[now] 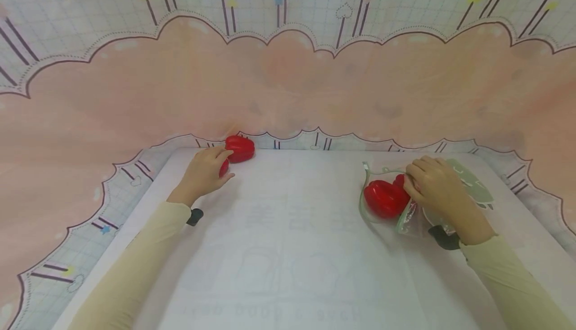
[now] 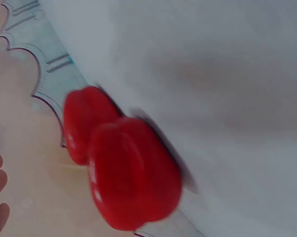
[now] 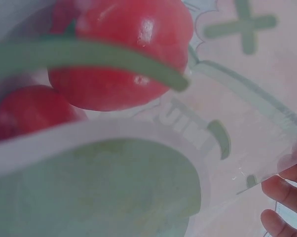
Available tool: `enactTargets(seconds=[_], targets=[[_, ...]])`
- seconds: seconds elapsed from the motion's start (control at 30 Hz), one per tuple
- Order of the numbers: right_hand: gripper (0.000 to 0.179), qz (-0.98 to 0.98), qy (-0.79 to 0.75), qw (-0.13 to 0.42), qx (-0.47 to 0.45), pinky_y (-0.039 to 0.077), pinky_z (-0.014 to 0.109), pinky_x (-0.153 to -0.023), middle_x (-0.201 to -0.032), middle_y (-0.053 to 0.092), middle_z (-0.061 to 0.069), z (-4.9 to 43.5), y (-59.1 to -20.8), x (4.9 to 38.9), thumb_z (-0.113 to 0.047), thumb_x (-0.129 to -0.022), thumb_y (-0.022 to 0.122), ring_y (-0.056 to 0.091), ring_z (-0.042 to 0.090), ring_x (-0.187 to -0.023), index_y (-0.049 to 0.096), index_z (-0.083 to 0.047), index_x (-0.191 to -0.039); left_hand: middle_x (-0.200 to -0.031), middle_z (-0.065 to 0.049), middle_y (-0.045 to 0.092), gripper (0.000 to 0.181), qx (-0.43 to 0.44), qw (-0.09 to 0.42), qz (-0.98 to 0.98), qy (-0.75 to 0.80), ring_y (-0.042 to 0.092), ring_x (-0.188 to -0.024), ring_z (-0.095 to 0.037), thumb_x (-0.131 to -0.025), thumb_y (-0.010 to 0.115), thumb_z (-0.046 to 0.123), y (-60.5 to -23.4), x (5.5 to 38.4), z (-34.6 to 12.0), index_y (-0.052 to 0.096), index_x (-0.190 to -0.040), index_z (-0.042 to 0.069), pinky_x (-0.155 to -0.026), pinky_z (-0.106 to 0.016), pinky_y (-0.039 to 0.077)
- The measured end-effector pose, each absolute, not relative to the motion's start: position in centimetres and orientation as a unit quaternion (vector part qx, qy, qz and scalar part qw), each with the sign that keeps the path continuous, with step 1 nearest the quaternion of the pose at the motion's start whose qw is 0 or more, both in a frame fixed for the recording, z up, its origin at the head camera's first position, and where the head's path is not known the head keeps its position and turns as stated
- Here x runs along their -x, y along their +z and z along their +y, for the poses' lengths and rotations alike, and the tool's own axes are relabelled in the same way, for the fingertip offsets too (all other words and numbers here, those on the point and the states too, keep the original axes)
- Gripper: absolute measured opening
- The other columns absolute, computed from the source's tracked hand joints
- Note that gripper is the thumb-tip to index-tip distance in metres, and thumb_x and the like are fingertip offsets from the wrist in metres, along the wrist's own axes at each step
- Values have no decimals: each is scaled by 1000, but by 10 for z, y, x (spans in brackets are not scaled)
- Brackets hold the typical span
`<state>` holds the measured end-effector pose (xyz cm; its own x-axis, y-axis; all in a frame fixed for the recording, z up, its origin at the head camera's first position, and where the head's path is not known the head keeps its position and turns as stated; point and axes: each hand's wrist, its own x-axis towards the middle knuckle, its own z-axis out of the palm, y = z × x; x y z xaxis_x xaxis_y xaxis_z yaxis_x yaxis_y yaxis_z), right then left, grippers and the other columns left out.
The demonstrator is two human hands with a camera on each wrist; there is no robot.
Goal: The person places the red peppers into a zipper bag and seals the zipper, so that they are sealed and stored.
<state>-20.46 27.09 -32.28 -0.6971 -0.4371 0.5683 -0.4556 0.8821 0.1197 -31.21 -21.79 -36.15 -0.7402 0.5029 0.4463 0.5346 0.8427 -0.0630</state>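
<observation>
Pinching bag [image 1: 470,182] of red vegetables [image 1: 384,199] with right hand [image 1: 436,192] near table's [image 1: 288,250] far-right corner, hovering spread left hand [image 1: 204,172] beside two loose peppers [image 1: 241,148] near far-left corner, seemingly preparing pickup, next needing grasp.

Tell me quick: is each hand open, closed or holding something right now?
Left hand: open, beside the red peppers.
Right hand: holding the see-through bag.

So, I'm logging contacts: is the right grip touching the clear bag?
Touching: the right wrist view shows the right grip holding the clear bag at its edge.
</observation>
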Motion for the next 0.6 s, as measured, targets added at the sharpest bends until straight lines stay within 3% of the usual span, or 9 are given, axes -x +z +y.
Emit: enactTargets(seconds=[0.23,0.6], targets=[[16,-926,14,295,-235,51,45,-74,-80,68,14,272,-323,204,-10,-72,71,57,28,-80,64,-1,-84,-118,-21,59,57,247,198,-949,-12,54,-110,-39,-73,80,23,-368,325,-245,57,-119,0,-93,-52,48],[16,-926,14,298,-233,51,45,-74,-79,67,15,273,-324,205,-10,-72,71,57,28,-78,64,-1,-84,-119,-25,58,61,184,144,-972,14,52,-111,-41,-74,78,20,-369,342,-270,53,-124,-4,-95,-53,47]])
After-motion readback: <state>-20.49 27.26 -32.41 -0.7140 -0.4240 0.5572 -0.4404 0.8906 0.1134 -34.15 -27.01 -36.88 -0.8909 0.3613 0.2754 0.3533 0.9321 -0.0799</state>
